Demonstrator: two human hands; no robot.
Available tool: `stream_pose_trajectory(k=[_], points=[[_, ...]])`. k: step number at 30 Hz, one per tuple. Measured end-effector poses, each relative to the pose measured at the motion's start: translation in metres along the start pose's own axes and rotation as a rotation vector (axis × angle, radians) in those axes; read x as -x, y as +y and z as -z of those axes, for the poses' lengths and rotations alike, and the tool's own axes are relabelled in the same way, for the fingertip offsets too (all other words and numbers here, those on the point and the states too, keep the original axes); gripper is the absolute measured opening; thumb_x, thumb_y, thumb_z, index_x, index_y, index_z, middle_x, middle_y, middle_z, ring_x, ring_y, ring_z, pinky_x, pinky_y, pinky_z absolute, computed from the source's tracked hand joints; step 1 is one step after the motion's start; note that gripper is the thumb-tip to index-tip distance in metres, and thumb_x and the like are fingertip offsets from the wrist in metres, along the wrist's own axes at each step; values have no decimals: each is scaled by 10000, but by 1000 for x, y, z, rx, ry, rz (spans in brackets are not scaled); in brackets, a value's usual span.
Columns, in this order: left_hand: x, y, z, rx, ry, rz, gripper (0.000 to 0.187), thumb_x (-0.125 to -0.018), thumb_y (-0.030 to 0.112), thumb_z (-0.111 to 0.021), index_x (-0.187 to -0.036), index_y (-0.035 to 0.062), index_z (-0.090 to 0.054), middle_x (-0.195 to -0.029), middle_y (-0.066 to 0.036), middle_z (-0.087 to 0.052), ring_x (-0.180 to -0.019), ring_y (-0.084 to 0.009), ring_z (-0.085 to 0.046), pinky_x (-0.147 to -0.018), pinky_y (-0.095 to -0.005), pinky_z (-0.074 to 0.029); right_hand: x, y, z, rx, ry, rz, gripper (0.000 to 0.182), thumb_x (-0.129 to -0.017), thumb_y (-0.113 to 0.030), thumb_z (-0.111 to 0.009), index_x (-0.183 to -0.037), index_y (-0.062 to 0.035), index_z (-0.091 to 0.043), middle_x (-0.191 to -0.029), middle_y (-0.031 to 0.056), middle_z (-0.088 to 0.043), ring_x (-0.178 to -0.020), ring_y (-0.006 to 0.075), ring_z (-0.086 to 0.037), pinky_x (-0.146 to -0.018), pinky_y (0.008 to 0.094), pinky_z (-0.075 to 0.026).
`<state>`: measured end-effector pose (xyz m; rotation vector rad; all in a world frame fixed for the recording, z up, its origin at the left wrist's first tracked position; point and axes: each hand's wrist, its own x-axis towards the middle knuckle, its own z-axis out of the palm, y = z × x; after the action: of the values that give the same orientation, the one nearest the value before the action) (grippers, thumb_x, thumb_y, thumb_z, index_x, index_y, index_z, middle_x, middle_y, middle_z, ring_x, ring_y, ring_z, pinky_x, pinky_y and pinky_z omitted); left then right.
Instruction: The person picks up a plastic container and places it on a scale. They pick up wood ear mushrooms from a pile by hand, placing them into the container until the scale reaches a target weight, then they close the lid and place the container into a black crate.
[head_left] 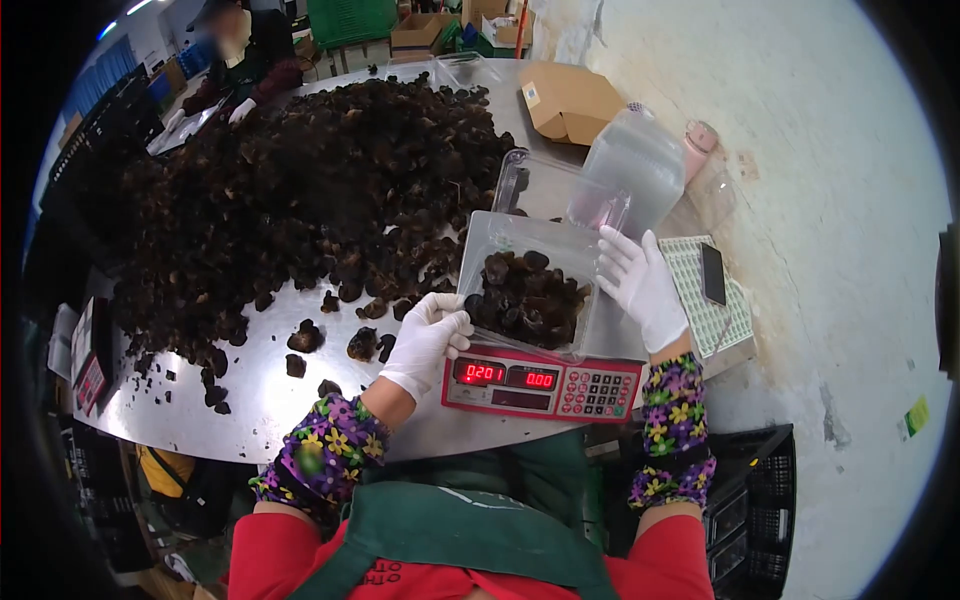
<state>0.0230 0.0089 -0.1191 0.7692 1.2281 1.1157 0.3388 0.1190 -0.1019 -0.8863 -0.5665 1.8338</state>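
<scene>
A clear plastic tray [490, 235] holding dark mushroom pieces [530, 298] rests on a red digital scale [543, 385], whose display reads 0.201 and 0.00. My left hand [430, 340], in a white glove, is at the tray's left edge with its fingers curled round a dark piece [474, 306]. At the tray's right side, my gloved right hand [643, 285] is spread, its fingertips near the rim. A large heap of the same dark pieces [310, 180] covers the table to the left.
Behind the scale stand another clear tray [550, 185], stacked clear containers [635, 165], a cardboard box [570, 100] and a pink bottle [700, 145]. A phone [712, 274] lies on label sheets [730, 310] at right. Another person [245, 60] works across the metal table [250, 415].
</scene>
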Motion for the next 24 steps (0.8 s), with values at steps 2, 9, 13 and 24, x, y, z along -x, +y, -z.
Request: stream_pose_trajectory(k=[2, 9, 13, 24], points=[[2, 4, 2, 40, -25, 79, 169, -996, 181, -620, -1113, 62, -595, -836, -58, -658, -637, -92, -616, -511, -211, -471, 37, 4, -30, 553, 18, 300, 602, -1043, -544, -387, -1363, -67, -569, -1358, 83, -588, -1316, 245, -490, -1106, 455, -371], [9, 2, 11, 38, -133, 88, 122, -1006, 148, -594, -1093, 66, -570, -841, -68, -657, -656, -107, -622, -567, -223, -494, 113, 102, -25, 937, 297, 442, 414, -1003, -239, -628, -1332, -13, -519, -1053, 115, -646, -969, 168, -635, -837, 311, -523], [11, 2, 12, 21, -170, 62, 124, -962, 54, -584, -1082, 48, -554, -866, -94, -657, -670, -118, -624, -589, -231, -498, 122, 104, -26, 482, 250, 114, 158, -1032, -143, -564, -1139, -28, -550, -998, 90, -651, -856, 158, -653, -796, 325, -581], [29, -19, 30, -6, -293, 35, 163, -940, -2, -604, -1060, 52, -507, -850, -112, -689, -673, -150, -655, -592, -260, -515, 130, 130, -34, 621, 360, 417, 105, -994, -32, -530, -1095, -9, -515, -843, 39, -614, -681, 60, -526, -600, 235, -466]])
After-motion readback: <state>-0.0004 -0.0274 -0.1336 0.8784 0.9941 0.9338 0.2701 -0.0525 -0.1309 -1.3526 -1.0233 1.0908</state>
